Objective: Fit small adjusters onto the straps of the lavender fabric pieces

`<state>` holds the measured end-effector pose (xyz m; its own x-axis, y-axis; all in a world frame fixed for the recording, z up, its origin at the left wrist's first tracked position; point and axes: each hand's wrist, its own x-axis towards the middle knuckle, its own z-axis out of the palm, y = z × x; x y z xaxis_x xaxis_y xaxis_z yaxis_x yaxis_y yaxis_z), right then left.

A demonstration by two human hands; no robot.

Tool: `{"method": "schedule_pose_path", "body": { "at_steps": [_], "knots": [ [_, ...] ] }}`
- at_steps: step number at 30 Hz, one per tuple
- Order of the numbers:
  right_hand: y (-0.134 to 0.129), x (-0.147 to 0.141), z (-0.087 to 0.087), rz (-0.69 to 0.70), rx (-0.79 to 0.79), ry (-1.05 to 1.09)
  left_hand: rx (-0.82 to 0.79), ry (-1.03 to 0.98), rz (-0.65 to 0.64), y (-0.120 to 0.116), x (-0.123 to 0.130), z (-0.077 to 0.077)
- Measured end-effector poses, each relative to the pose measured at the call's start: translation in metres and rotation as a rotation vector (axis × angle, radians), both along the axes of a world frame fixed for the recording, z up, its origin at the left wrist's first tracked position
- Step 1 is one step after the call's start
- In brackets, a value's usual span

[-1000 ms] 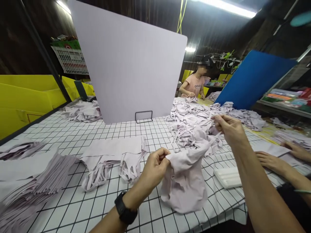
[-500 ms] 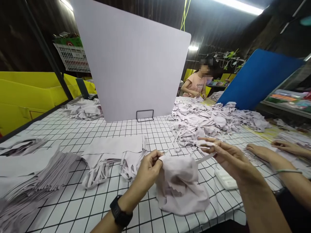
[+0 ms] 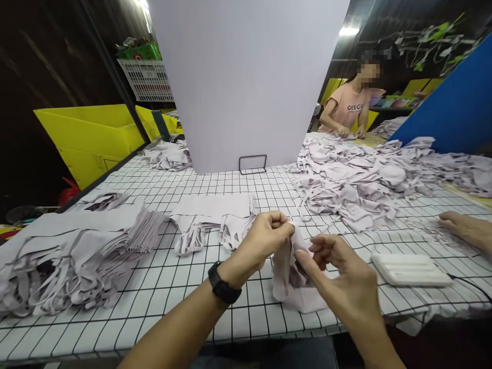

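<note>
Right hand (image 3: 342, 279) has neared left hand (image 3: 267, 238), cloth (image 3: 282, 277) near table edge (image 3: 269, 332).

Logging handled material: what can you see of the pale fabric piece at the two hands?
The fabric piece is pale pinkish-lilac, matte, thin and soft-looking, with loose folds and a shadowed hollow. The left grip pinches its upper edge, raised above the black-gridded tablecloth; its lower part appears to rest there, near the front edge. The right grip overlaps its right side; whether it holds the fabric can't be told.
</note>
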<state>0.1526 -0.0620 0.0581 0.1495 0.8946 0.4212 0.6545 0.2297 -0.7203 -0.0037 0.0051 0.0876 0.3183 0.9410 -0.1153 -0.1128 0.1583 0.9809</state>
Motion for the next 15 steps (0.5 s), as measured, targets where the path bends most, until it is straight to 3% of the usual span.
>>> {"method": "schedule_pose_path", "body": {
  "at_steps": [4,11,15],
  "knots": [
    [0.004,-0.014,0.007,0.087,0.023,-0.042,0.110,0.009,-0.098,0.004,-0.001,0.007],
    [0.019,0.016,0.019,0.210,-0.288,0.403,0.066,0.028,-0.131,0.013,-0.008,0.017],
    [0.022,0.020,0.024,0.230,-0.288,0.485,0.119,0.050,-0.144,0.017,-0.010,0.016]
  ]
}}
